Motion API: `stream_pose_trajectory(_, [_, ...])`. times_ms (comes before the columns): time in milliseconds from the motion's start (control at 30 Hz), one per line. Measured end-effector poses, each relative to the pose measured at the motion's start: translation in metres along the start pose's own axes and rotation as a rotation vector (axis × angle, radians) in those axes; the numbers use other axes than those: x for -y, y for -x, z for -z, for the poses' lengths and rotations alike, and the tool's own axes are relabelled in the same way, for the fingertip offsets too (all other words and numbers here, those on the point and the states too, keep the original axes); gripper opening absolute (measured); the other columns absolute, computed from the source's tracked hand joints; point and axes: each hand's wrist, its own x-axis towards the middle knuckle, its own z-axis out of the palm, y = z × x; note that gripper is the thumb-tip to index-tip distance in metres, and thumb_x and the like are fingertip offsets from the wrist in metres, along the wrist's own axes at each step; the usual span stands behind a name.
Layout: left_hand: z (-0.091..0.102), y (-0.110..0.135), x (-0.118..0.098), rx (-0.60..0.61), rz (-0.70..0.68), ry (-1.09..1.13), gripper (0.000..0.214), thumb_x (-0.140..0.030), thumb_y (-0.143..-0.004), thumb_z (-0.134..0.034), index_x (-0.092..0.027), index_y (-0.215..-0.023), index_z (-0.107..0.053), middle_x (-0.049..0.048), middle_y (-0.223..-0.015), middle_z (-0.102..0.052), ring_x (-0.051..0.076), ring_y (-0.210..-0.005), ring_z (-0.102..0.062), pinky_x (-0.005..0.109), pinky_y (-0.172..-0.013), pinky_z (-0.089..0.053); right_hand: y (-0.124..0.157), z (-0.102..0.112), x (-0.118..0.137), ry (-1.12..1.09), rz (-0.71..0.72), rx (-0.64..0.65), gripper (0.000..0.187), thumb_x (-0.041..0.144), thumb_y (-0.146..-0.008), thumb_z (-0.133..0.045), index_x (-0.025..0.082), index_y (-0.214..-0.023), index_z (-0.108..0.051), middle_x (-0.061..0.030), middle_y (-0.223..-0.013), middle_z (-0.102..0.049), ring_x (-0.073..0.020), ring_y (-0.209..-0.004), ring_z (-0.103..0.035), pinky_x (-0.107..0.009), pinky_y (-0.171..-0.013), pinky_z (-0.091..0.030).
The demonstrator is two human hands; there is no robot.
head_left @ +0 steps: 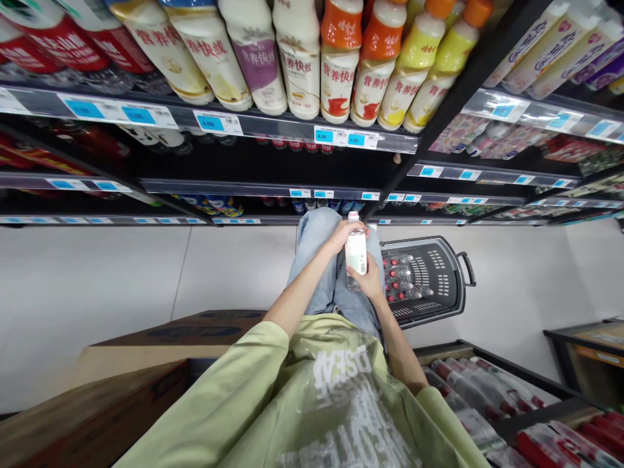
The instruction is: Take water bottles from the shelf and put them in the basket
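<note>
I hold a small white bottle [356, 250] with a pale cap in front of my legs, upright. My left hand [344, 232] wraps round its upper part near the cap. My right hand [369, 281] grips it from below, fingers curled around the base. Both hands are closed on the bottle. Just right of it on the floor stands a dark plastic shopping basket [441, 281] with several red-capped bottles lying inside.
Store shelves [292, 127] with price tags fill the top, the upper row lined with milk-drink bottles [297, 58]. Brown cardboard boxes [160, 338] sit at lower left. A low rack [517, 380] of red-labelled bottles is at lower right. Pale floor lies between.
</note>
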Motion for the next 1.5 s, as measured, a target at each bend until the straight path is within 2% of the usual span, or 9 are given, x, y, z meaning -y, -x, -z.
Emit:
stream_pose_trajectory(533, [0.002, -0.005, 0.006, -0.007, 0.016, 0.011, 0.023, -0.031, -0.068, -0.084, -0.017, -0.077, -0.068, 0.0052, -0.074, -0.075, 0.022, -0.069, -0.075, 0.030, -0.070, -0.060, 0.002, -0.002, 0.005, 0.087, 0.010, -0.013, 0.081, 0.059, -0.087, -0.082, 0.015, -0.153, -0.068, -0.0178, -0.132, -0.080, -0.0371, -0.115, -0.078, -0.054, -0.102, -0.068])
stream_pose_trajectory(667, [0.003, -0.006, 0.007, -0.011, 0.012, 0.014, 0.025, -0.033, -0.067, -0.085, -0.017, -0.077, -0.068, 0.0056, -0.076, -0.076, 0.021, -0.069, -0.075, 0.030, -0.070, -0.059, 0.003, -0.005, 0.004, 0.107, -0.027, -0.006, 0.079, 0.060, -0.086, -0.081, 0.017, -0.151, -0.066, -0.0158, -0.128, -0.081, -0.0373, -0.112, -0.080, -0.051, -0.095, -0.069])
stream_pose_trajectory(767, [0.004, -0.006, 0.006, -0.007, 0.022, 0.011, 0.024, -0.032, -0.066, -0.084, -0.017, -0.077, -0.068, 0.0058, -0.076, -0.076, 0.021, -0.069, -0.075, 0.030, -0.069, -0.059, 0.009, -0.014, 0.005, 0.113, -0.106, -0.057, 0.074, 0.063, -0.084, -0.084, 0.020, -0.142, -0.066, -0.0138, -0.117, -0.082, -0.0378, -0.103, -0.080, -0.050, -0.086, -0.069])
stream_pose_trajectory(900, [0.004, -0.006, 0.007, -0.012, 0.035, -0.005, 0.022, -0.032, -0.069, -0.083, -0.017, -0.077, -0.069, 0.0069, -0.076, -0.077, 0.022, -0.070, -0.075, 0.030, -0.069, -0.058, 0.021, -0.025, 0.009, 0.116, -0.133, -0.135, 0.082, 0.061, -0.084, -0.087, 0.019, -0.148, -0.060, -0.0214, -0.127, -0.079, -0.0438, -0.111, -0.079, -0.055, -0.091, -0.068])
stream_pose_trajectory(967, [0.004, -0.007, 0.008, -0.028, 0.031, -0.024, 0.021, -0.032, -0.071, -0.084, -0.017, -0.077, -0.070, 0.0074, -0.076, -0.077, 0.022, -0.069, -0.075, 0.030, -0.068, -0.058, 0.023, -0.024, 0.009, 0.095, -0.113, -0.131, 0.082, 0.059, -0.086, -0.086, 0.019, -0.151, -0.058, -0.0218, -0.129, -0.078, -0.0441, -0.113, -0.079, -0.056, -0.093, -0.068])
stream_pose_trajectory(1100, [0.004, -0.007, 0.009, -0.040, 0.019, -0.042, 0.023, -0.032, -0.074, -0.088, -0.015, -0.078, -0.073, 0.0085, -0.079, -0.079, 0.022, -0.069, -0.075, 0.031, -0.069, -0.059, 0.016, -0.010, 0.006, 0.045, -0.109, -0.051, 0.076, 0.059, -0.083, -0.089, 0.020, -0.144, -0.064, -0.0140, -0.114, -0.083, -0.0374, -0.098, -0.081, -0.052, -0.086, -0.070])
stream_pose_trajectory(1267, [0.002, -0.006, 0.005, 0.009, 0.054, -0.007, 0.032, -0.038, -0.075, -0.095, -0.013, -0.081, -0.075, 0.0117, -0.085, -0.082, 0.024, -0.074, -0.079, 0.032, -0.073, -0.061, 0.003, 0.012, 0.005, -0.193, -0.121, 0.104, 0.071, 0.067, -0.076, -0.093, 0.019, -0.124, -0.073, -0.0129, -0.110, -0.085, -0.0347, -0.094, -0.082, -0.053, -0.085, -0.072])
stream_pose_trajectory(1400, [-0.002, -0.004, 0.001, 0.040, 0.097, 0.045, 0.034, -0.036, -0.073, -0.097, -0.014, -0.080, -0.073, 0.0107, -0.082, -0.081, 0.025, -0.075, -0.080, 0.033, -0.075, -0.063, 0.000, 0.027, 0.008, -0.423, -0.179, 0.280, 0.067, 0.075, -0.083, -0.086, 0.019, -0.116, -0.075, -0.0121, -0.097, -0.085, -0.0332, -0.079, -0.083, -0.050, -0.069, -0.071])
stream_pose_trajectory(1500, [-0.004, -0.003, 0.001, 0.066, 0.101, 0.039, 0.032, -0.034, -0.073, -0.097, -0.014, -0.080, -0.073, 0.0095, -0.080, -0.081, 0.026, -0.075, -0.081, 0.034, -0.077, -0.063, 0.002, 0.036, 0.011, -0.491, -0.212, 0.373, 0.065, 0.078, -0.088, -0.081, 0.017, -0.112, -0.077, -0.0147, -0.093, -0.084, -0.0328, -0.077, -0.083, -0.046, -0.066, -0.069])
